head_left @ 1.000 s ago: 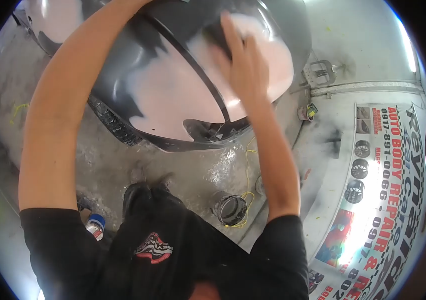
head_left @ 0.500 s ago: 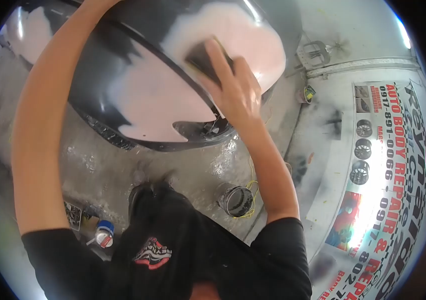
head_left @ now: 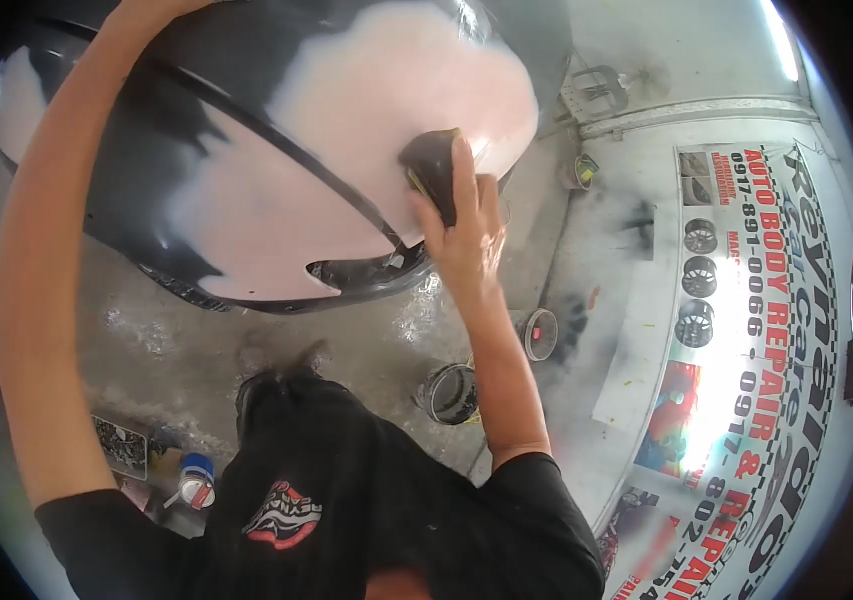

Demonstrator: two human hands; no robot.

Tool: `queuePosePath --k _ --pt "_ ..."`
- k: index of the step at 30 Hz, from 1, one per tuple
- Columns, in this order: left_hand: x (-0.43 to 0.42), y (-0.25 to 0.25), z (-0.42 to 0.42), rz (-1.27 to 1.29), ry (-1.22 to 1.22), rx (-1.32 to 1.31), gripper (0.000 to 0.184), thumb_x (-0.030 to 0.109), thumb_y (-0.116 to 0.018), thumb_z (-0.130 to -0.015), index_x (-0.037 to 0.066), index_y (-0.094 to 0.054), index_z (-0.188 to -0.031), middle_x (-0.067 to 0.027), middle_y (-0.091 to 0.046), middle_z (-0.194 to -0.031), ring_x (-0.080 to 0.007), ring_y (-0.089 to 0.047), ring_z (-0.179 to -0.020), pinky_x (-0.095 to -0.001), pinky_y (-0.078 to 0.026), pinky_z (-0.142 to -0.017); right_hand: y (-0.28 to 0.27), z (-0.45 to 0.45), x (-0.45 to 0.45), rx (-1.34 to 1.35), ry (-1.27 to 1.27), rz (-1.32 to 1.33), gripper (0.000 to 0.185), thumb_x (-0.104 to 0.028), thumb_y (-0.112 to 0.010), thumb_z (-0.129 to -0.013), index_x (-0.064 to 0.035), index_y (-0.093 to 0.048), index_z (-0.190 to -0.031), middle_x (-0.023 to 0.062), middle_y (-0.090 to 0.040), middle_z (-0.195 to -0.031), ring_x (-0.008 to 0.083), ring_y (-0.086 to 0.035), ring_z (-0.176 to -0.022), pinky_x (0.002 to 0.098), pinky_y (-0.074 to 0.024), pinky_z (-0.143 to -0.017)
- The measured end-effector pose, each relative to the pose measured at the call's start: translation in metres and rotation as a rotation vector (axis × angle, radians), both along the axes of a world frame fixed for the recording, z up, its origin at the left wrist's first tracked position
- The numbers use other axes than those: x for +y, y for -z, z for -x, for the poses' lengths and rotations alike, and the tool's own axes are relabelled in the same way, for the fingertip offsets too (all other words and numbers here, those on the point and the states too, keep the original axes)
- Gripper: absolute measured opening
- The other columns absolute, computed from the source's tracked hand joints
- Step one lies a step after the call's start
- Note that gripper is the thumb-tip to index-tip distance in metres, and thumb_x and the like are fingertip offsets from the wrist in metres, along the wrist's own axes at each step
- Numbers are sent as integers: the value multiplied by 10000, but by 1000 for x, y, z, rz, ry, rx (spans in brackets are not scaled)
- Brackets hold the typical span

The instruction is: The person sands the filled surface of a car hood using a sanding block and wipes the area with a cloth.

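Note:
A dark car body panel (head_left: 147, 150) with smooth pink-white patches (head_left: 377, 90) fills the upper part of the view. My right hand (head_left: 467, 225) is wrapped round a dark block (head_left: 434, 170) with a yellowish edge, which lies against the large patch near the panel's right side. A dark seam runs diagonally between this patch and a second one (head_left: 247, 210). At the top left edge, my left hand (head_left: 162, 5) is by the dark panel; its fingers are mostly cut off by the frame.
On the wet floor (head_left: 167, 330) stand a black bucket (head_left: 450, 393) and a second round container (head_left: 537, 335). A blue-lidded can (head_left: 197, 480) and a tray (head_left: 122, 447) are at lower left. A printed banner (head_left: 747, 330) hangs at right.
My right hand has slid the block over the pink-white patch, lately down toward its lower right part. The view has shifted, so the car and banner appear further left.

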State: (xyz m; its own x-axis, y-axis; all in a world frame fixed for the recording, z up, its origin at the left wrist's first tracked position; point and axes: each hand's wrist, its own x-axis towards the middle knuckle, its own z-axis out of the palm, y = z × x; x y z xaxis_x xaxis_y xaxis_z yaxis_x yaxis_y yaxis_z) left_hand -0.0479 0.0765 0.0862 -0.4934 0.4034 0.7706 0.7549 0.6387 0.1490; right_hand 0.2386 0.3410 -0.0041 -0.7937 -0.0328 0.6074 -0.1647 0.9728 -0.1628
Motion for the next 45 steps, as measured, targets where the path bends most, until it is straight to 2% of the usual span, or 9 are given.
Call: queuePosePath --k 5,7,14,21,27,30,33,38,45 --pt "3 -2 -1 16 -35 -13 198 246 -653 -892 80 -745 -948 -110 -679 -1060 -325 -608 -1065 -470 -441 -970 -60 142 81 74 177 -124 677 -457 -701 -908 -217 -491 -1504 214 -652 -1054 437 -658 -928 491 -542 -789" --pt "3 -10 -2 28 -36 5 199 247 -652 -892 80 -742 -951 -111 -678 -1055 -327 -607 -1062 -468 -443 -967 -75 161 88 -47 279 9 705 -374 -702 -932 -191 -433 -1558 272 -658 -1137 472 -644 -1054 526 -516 -881" --pt "9 -8 -10 1 -38 -12 194 243 -652 -892 80 -734 -960 -117 -676 -1067 -338 -605 -1059 -460 -450 -957 18 -11 -4 16 58 120 732 -376 -749 -887 -252 -466 -1551 256 -628 -1047 450 -662 -933 539 -556 -766" --pt "7 -4 -4 35 -11 0 186 231 -670 -887 87 -731 -986 -119 -676 -1084 -342 -604 -1070 -462 -450 -955 -47 144 134 -36 409 66 706 -390 -699 -935 -181 -436 -1556 284 -657 -1162 468 -646 -1058 526 -514 -887" --pt "3 7 27 61 79 51 429 410 -668 -861 40 -774 -1049 -222 -713 -1035 -421 -641 -1013 -578 -494 -894 20 -6 15 5 265 174 739 -420 -718 -906 -237 -436 -1564 246 -644 -1075 457 -662 -988 522 -553 -812" --pt "7 5 21 45 81 91 330 323 -669 -842 42 -778 -976 -189 -739 -981 -399 -664 -971 -551 -513 -867 25 -4 28 -14 259 176 739 -417 -714 -909 -234 -431 -1567 235 -650 -1081 451 -660 -999 527 -551 -822" --pt "-12 23 59 200 -34 36 371 407 -621 -997 160 -717 -1255 -76 -679 -1331 -309 -626 -1234 -408 -473 -1045 -4 70 114 56 290 186 729 -378 -754 -901 -138 -473 -1529 245 -666 -1238 432 -648 -1116 493 -512 -955" --pt "-10 23 60 181 -26 85 321 344 -627 -1001 146 -723 -1234 -52 -692 -1309 -296 -642 -1213 -391 -488 -1021 -23 87 120 -87 557 216 708 -408 -727 -912 -148 -481 -1523 289 -649 -1252 462 -644 -1123 516 -506 -953" --pt "-9 21 54 170 5 72 318 336 -637 -995 129 -721 -1220 -62 -694 -1306 -302 -655 -1185 -392 -498 -1009 18 2 49 -32 198 110 756 -427 -773 -869 -257 -475 -1543 203 -620 -989 432 -676 -876 475 -568 -712"
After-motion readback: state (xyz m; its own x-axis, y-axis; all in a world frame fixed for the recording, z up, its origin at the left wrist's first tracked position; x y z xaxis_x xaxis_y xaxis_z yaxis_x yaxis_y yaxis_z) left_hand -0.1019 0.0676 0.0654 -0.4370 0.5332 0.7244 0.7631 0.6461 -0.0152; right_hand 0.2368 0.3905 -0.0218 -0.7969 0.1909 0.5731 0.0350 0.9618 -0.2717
